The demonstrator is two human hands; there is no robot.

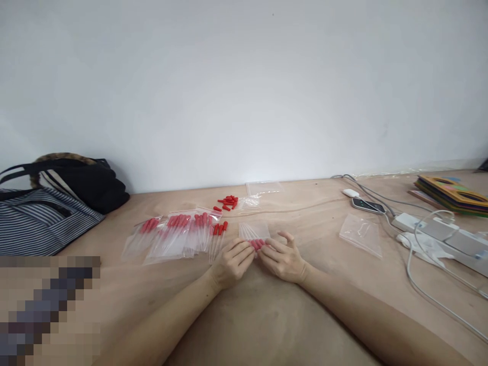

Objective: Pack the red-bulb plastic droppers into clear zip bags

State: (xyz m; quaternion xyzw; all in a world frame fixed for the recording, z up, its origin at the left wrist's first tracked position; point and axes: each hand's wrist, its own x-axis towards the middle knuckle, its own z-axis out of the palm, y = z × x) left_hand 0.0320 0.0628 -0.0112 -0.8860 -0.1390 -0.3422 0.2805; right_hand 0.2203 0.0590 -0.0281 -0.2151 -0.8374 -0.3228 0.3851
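A small clear zip bag (261,231) lies in front of me with several droppers inside, their red rubber bulbs (257,244) toward me and thin clear tubes pointing away. My left hand (233,262) pinches the near left corner of this bag. At its near right corner, my right hand (281,258) grips the edge between thumb and fingers, one finger raised. The seal itself is mostly hidden by my fingers. Just left of my left hand lie a few loose droppers (220,229), and beyond them overlapping filled bags (177,236).
Loose red bulbs (229,202) and clear tubes (249,203) lie farther back, near a flat clear bag (265,188). Empty bags (360,235) sit at right, beside a power strip (438,231), cables and a phone-like device (368,205). A striped bag (46,218) stands left.
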